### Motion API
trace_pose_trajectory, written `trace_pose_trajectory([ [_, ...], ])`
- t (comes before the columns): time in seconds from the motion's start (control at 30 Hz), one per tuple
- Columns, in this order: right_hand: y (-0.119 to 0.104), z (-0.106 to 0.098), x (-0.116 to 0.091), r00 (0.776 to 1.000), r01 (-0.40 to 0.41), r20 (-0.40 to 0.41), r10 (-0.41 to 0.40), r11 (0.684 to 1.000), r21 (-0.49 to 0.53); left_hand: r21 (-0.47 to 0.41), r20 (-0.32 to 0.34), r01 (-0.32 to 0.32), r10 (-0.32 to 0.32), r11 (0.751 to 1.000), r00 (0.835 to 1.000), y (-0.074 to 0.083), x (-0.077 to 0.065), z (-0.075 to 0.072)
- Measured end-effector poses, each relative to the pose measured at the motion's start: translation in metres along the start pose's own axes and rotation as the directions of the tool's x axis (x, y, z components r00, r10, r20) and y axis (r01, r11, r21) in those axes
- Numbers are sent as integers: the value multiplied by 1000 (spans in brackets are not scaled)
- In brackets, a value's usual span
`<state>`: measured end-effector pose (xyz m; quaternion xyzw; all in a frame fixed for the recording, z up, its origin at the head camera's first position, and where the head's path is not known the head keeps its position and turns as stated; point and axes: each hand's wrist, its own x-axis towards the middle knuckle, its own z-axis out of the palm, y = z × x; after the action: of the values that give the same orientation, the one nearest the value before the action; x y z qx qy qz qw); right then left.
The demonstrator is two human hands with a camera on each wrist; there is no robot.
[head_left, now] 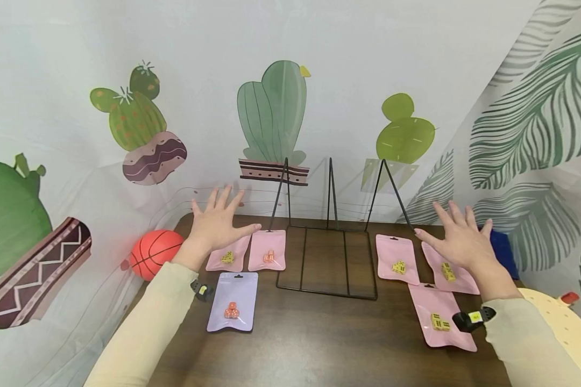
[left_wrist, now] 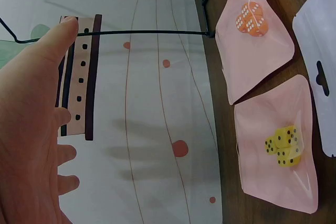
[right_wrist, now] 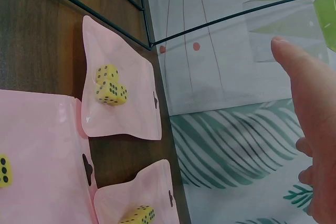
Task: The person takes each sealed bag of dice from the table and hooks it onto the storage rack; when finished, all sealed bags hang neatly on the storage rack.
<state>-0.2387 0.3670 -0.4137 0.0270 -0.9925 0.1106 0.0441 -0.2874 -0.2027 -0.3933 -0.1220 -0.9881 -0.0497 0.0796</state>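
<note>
My left hand (head_left: 216,223) hovers with fingers spread above two pink pouches at the table's back left. One pink pouch (head_left: 267,242) holds orange dice; its neighbour (head_left: 221,264) holds yellow dice (left_wrist: 283,145). Nearer me lies a lilac pouch (head_left: 232,290) with orange dice. On the other side, my right hand (head_left: 465,242) is also spread and holds nothing, over a pink pouch (head_left: 457,282). Two more pink pouches with yellow dice lie about it, one to its left (head_left: 394,252) and one nearer me (head_left: 431,303). Between the hands stands a black wire rack (head_left: 326,293).
A red ball (head_left: 156,253) with black lines sits at the table's left edge. On the right are a cream perforated round top (head_left: 561,322) and a blue object (head_left: 504,250). A cactus-print cloth (head_left: 348,80) hangs behind the brown wooden table (head_left: 319,344).
</note>
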Motion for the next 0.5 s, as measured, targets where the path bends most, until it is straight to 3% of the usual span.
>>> trace_pose_trajectory([
  [0.5,-5,3,-6,1000,10,-28,-10,1000,7,-32,-10,6,-7,999,1000,-2,-7,2],
])
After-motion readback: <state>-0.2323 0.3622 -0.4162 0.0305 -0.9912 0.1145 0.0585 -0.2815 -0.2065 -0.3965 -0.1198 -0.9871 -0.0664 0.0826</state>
